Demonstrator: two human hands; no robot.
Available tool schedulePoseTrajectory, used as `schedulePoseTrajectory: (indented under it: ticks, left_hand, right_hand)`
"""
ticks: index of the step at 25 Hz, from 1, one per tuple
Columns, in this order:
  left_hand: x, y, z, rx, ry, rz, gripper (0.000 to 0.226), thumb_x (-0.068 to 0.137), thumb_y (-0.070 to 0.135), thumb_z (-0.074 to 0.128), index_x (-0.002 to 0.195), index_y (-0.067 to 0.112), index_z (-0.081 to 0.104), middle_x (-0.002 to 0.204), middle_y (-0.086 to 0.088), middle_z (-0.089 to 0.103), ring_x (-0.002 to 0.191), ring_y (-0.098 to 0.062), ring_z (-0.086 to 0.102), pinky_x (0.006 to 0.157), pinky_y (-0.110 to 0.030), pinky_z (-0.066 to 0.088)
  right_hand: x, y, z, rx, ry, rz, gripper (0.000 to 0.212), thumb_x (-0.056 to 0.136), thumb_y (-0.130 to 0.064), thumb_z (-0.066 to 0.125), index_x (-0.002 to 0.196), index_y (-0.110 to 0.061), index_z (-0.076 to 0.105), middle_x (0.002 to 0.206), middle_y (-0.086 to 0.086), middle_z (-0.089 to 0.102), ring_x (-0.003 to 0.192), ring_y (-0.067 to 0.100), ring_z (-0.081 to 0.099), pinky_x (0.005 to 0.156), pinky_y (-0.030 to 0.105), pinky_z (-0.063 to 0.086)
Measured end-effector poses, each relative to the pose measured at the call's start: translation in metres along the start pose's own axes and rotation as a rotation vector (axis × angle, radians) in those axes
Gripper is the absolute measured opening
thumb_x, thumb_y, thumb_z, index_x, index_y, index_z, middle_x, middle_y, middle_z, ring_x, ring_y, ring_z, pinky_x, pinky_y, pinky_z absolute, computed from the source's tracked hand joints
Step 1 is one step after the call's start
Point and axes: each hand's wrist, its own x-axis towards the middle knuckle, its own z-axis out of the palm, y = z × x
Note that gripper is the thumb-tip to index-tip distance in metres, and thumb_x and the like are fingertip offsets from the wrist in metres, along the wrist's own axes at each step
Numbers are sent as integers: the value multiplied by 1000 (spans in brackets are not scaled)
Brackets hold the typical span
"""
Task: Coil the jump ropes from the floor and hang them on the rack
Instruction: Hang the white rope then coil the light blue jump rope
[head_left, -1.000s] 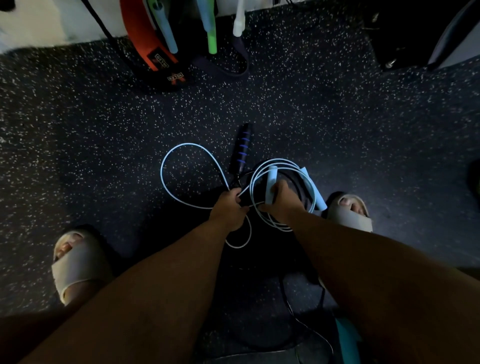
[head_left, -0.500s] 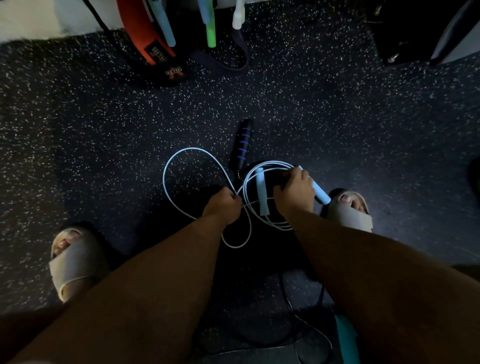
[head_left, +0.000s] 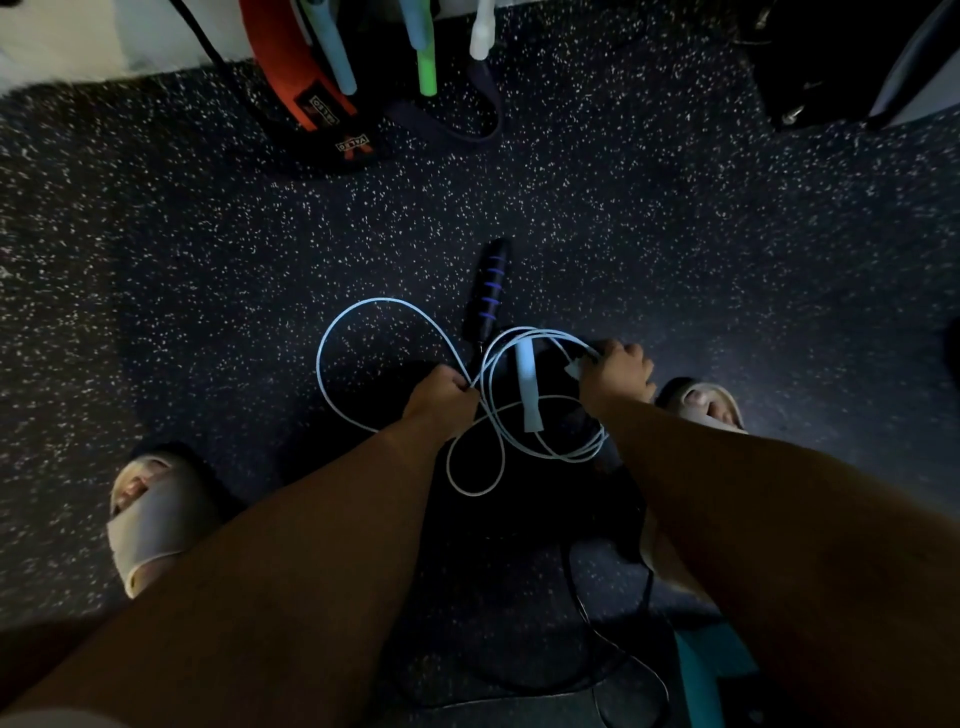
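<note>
While we bend over the dark speckled rubber floor (head_left: 649, 218), both our hands work one rope.

Left hand: our left hand (head_left: 441, 395) is clenched around the thin pale blue jump rope (head_left: 332, 332) where its strands cross.

Right hand: our right hand (head_left: 615, 374) is curled tight on the rope's coils and on one pale blue handle end.

Rope: one big loop lies on the floor left of our left hand; smaller loops hang between our hands; its other pale blue handle (head_left: 527, 384) lies upright within them.

Second rope: a black handle with purple rings (head_left: 488, 286) lies just beyond the coils.

Far edge: more handles and an orange strap (head_left: 291, 67) hang there.

Feet: beige slide sandals (head_left: 150, 519) flank us.
</note>
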Motion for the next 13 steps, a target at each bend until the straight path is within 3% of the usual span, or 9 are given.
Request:
schedulePoseTrajectory:
  ticks: [5,7,9,11,13]
  left_hand:
    - [3,10,1,-46,0,10,32,87,35,65,113,17,66,106,-6,71,95,-25,64,81,-25,44]
    - [2,12,1,-85,-13,24,29,88,35,66,112,18,65,104,-6,72,88,-24,63,77,-25,44]
    - [0,14,2,-147,-11,29,21,90,34,65,107,22,64,103,-7,71,91,-27,65,79,-29,49]
    - [-2,16,1,-170,3,39,18,90,36,63,103,23,63,104,-9,72,95,-31,67,84,-34,53]
    - [-2,18,1,-153,-9,33,21,91,38,58,103,21,62,105,-12,71,96,-33,66,85,-38,54]
  right_hand:
    - [-3,-1,4,72,-62,-112,49,86,-45,63,127,-20,53,132,9,52,121,34,51,103,49,42]
    - [-9,0,3,353,-97,-136,29,88,-45,59,104,-21,63,108,8,67,99,30,64,88,41,51]
    - [-15,-3,1,608,-183,-60,28,95,-36,52,84,-15,66,81,6,71,76,23,67,75,37,51]
    - [-15,-7,-1,612,-308,-23,37,99,-28,50,86,-1,71,71,5,72,64,21,63,68,37,55]
    - [-14,-9,3,572,-405,9,28,94,-23,62,105,2,66,88,12,71,69,27,68,61,43,61]
